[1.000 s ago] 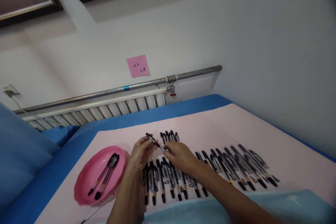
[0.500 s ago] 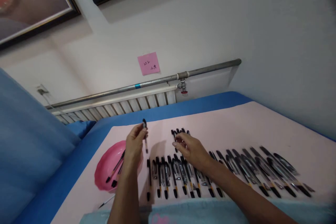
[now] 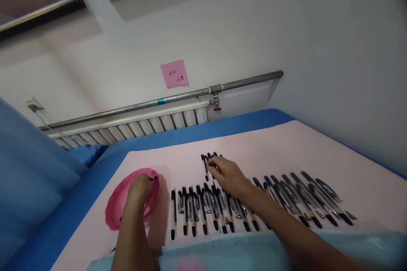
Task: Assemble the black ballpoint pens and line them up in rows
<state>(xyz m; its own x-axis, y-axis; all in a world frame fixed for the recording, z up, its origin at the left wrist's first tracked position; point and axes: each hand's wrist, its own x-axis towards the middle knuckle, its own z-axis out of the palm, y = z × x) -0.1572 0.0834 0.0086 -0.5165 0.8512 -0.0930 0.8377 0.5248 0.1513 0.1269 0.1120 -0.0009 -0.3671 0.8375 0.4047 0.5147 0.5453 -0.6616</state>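
Observation:
My left hand [image 3: 138,190] hangs over the pink bowl [image 3: 111,216] at the left, its fingers closed round a black pen whose dark tip [image 3: 154,178] sticks out; the hand is smeared by motion. My right hand [image 3: 227,175] reaches to a small bunch of black pens [image 3: 206,159] at the far side of the pink mat [image 3: 286,152]. Its thumb and forefinger pinch one pen of that bunch. Below the hands lies a long row of several black pens [image 3: 203,211], running on to the right [image 3: 302,201].
The mat lies on a blue sheet [image 3: 190,135]. Behind it stand a white radiator [image 3: 127,127] and a grey pipe [image 3: 248,80] along the wall, with a pink sticky note [image 3: 174,73] above. A light blue cloth [image 3: 238,254] covers the near edge.
My left hand carried its pen from beside the right hand down and left to the pink bowl. My right hand let go of that pen and moved up to the far bunch.

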